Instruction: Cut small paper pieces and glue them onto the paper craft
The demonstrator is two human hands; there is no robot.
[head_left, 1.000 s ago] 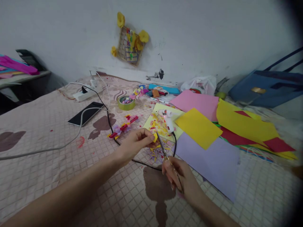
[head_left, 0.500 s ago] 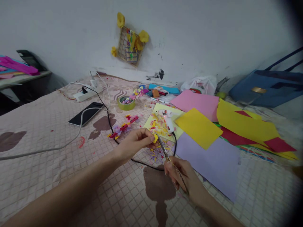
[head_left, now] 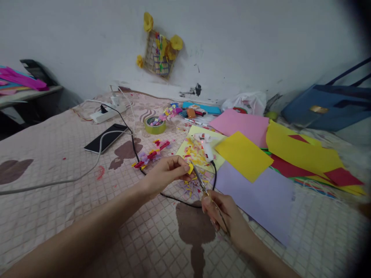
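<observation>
Between the fingertips of my left hand (head_left: pixel 171 173) is a small yellow paper piece (head_left: pixel 190 168). My right hand (head_left: pixel 222 212) is closed round the handles of metal scissors (head_left: pixel 199 179), whose blades reach up beside the yellow piece. Behind the hands, a white glue gun (head_left: pixel 206 147) with a small red light lies on a pale yellow sheet (head_left: pixel 185 148) strewn with paper scraps. More small scraps (head_left: pixel 191 188) are scattered on the patterned cloth below the blades. Left of them lie clips (head_left: pixel 152 155) decorated with coloured paper.
A tape roll (head_left: pixel 155 125), a black phone (head_left: pixel 106 138) and a power strip (head_left: pixel 107 112) lie at the back left. A black cord (head_left: pixel 181 201) runs beneath the hands. Yellow paper (head_left: pixel 244 156), lilac paper (head_left: pixel 257 197) and a blue bag (head_left: pixel 327 108) are at the right.
Both hands keep nearly the same pose, with the yellow piece and scissors still held. Some yellow scraps below the blades look differently arranged.
</observation>
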